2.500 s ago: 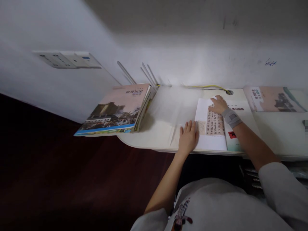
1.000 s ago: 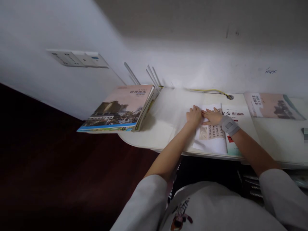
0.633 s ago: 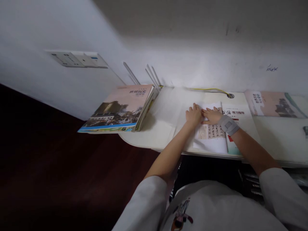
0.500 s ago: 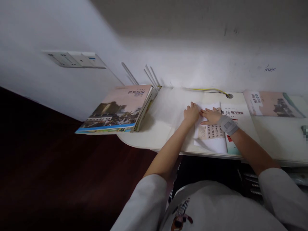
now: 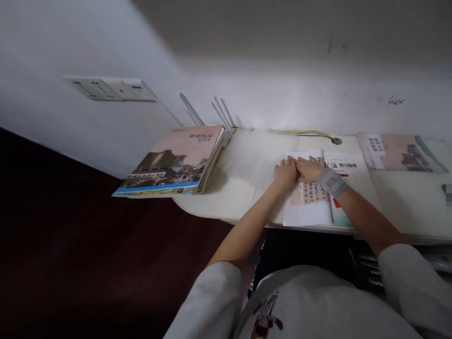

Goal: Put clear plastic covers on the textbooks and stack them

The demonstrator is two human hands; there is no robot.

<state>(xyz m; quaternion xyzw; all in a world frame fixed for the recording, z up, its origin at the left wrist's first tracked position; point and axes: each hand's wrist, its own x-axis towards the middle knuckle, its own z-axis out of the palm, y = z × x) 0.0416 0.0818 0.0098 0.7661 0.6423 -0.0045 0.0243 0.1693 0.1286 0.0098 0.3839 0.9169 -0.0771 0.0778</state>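
Note:
Both my hands lie flat on a white sheet of paper (image 5: 307,214) printed with a beige panel of Chinese calligraphy, side by side near its upper part. My left hand (image 5: 285,174) is at the sheet's left side, and my right hand (image 5: 308,169), with a grey wrist brace (image 5: 332,182), reaches in from the right. Neither hand is gripping anything. The sheet partly covers a calligraphy practice book (image 5: 344,165) lying to its right. My hands hide the upper middle of the sheet.
A thick stack of history textbooks (image 5: 169,165) overhangs the desk's rounded left end. Another history book (image 5: 399,153) lies at the back right. A yellow cable (image 5: 307,132) runs to a desk grommet (image 5: 336,141). A wall socket panel (image 5: 111,89) is at upper left.
My hands have come closer together on the sheet, with the left hand shifted right. The sheet's printed panel now shows slightly differently below them, and the view has barely moved.

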